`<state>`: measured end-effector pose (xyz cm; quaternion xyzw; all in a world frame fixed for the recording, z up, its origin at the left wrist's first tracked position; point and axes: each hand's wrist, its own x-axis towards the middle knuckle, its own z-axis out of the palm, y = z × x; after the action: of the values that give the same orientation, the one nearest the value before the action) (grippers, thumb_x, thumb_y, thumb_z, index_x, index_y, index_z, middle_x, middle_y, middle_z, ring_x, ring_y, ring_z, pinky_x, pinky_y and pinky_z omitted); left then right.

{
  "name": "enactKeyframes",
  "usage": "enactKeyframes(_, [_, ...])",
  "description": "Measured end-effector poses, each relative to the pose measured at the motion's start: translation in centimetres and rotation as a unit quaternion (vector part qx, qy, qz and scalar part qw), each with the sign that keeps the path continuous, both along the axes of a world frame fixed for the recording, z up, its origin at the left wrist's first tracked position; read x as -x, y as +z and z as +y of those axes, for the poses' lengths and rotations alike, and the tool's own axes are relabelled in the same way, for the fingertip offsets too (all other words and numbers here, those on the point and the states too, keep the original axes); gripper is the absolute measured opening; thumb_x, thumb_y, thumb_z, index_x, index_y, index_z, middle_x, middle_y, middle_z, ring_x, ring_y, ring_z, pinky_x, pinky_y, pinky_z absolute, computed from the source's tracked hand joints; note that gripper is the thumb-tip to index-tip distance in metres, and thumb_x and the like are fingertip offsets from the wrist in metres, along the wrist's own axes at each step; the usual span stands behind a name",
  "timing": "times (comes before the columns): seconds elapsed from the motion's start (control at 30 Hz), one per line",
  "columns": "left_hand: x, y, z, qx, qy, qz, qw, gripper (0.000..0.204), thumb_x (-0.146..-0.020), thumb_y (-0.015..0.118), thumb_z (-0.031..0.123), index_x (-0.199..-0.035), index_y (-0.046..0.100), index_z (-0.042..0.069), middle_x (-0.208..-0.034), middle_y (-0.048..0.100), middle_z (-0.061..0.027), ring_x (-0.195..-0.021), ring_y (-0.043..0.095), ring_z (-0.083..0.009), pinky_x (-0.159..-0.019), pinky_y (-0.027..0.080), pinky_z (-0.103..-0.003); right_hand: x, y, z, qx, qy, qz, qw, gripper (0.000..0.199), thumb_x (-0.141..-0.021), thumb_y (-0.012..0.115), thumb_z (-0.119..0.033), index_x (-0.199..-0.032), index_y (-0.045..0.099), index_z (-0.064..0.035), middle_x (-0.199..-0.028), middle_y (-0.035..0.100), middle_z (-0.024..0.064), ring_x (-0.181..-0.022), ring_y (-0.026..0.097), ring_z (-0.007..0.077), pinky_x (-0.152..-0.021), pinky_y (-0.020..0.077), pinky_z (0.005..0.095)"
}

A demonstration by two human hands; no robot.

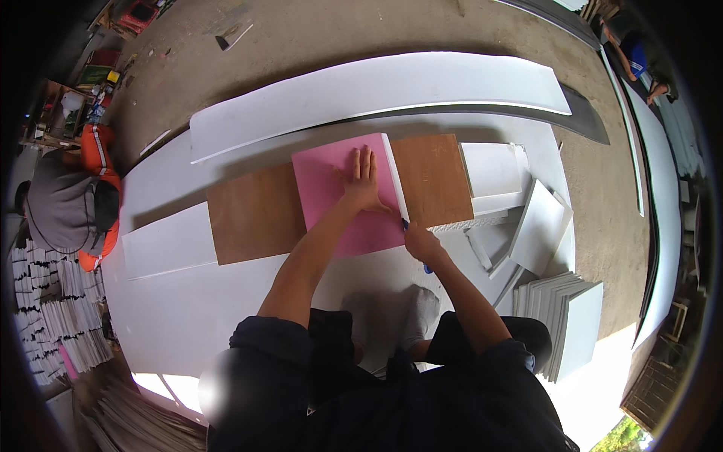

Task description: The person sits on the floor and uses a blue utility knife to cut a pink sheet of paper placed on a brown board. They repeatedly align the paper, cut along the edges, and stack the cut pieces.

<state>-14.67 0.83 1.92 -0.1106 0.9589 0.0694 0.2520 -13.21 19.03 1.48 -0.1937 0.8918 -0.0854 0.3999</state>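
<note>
My left hand (364, 184) lies flat with spread fingers on a pink foam-like sheet (324, 177). The sheet rests across two brown boards, one (252, 207) showing at its left and another (435, 177) at its right. A narrow white strip (395, 169) runs along the sheet's right edge. At the lower end of that strip, my right hand (423, 245) is closed round a blue-handled cutter (428, 268). Its blade is too small to make out, and the fingers cover most of the handle.
Beyond the boards lies a long white panel (376, 83). White offcuts (538, 226) are scattered at the right, near a stack of white sheets (561, 324). A person in grey and orange (71, 200) is at the left. Another person (636, 56) shows at the far right.
</note>
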Motion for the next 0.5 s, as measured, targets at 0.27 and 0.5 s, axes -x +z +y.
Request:
enactKeyframes(0.27, [-0.4, -0.8, -0.3, -0.022, -0.019, 0.058, 0.998, 0.138, -0.042, 0.072, 0.062, -0.134, -0.008, -0.001, -0.142, -0.015, -0.0131, -0.130, -0.017, -0.0328, -0.084, 0.005, -0.076, 4.6, -0.2, 2.5, 0.166, -0.085, -0.262, 0.947, 0.029, -0.088, 0.038, -0.023, -0.081, 0.048, 0.0042, -0.053, 0.050, 0.0108, -0.042, 0.053, 0.0186, -0.040, 0.0441, 0.0314])
enactKeyframes(0.5, [-1.1, -1.2, -1.0, -0.056, 0.010, 0.068, 0.996, 0.135, -0.042, 0.073, 0.057, -0.134, -0.007, -0.003, -0.142, -0.013, -0.0164, -0.129, -0.020, -0.0338, -0.084, -0.003, -0.075, 11.0, 3.2, -3.0, 0.210, -0.184, -0.054, 0.959, 0.027, -0.088, 0.041, -0.021, -0.080, 0.051, 0.0020, -0.057, 0.053, 0.0111, -0.043, 0.053, 0.0175, -0.042, 0.0426, 0.0303])
